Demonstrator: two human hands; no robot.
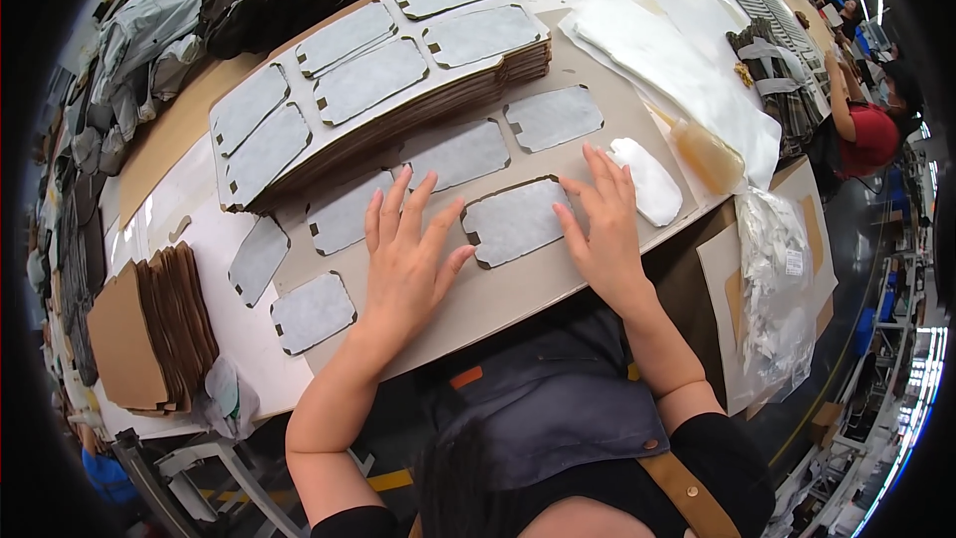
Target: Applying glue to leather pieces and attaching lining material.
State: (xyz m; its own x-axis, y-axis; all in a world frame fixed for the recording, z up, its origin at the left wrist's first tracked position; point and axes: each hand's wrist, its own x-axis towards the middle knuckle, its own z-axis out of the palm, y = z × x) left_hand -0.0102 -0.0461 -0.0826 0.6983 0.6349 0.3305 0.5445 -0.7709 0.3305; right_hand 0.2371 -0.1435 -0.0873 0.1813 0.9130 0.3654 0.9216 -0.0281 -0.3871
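A pale grey rectangular panel with dark edges [518,221] lies flat on a beige board [478,304] between my hands. My left hand [403,249] is open just left of it, fingers spread, over the lower end of another grey panel [351,209]. On the panel's right edge rest the fingertips of my right hand [605,224], which is open with the thumb apart. More such panels lie about: one at the upper right [555,120], one behind the fingers [458,156], and a small one [314,313] at lower left. A folded white cloth [645,182] sits beside my right hand.
A thick stack of boards [398,115] carrying grey panels stands behind. Brown card pieces [149,329] are piled at left. To the right are white sheets [657,60], a bottle of amber liquid [709,157] and clear plastic bags [775,279]. A person in red [864,139] is farther off.
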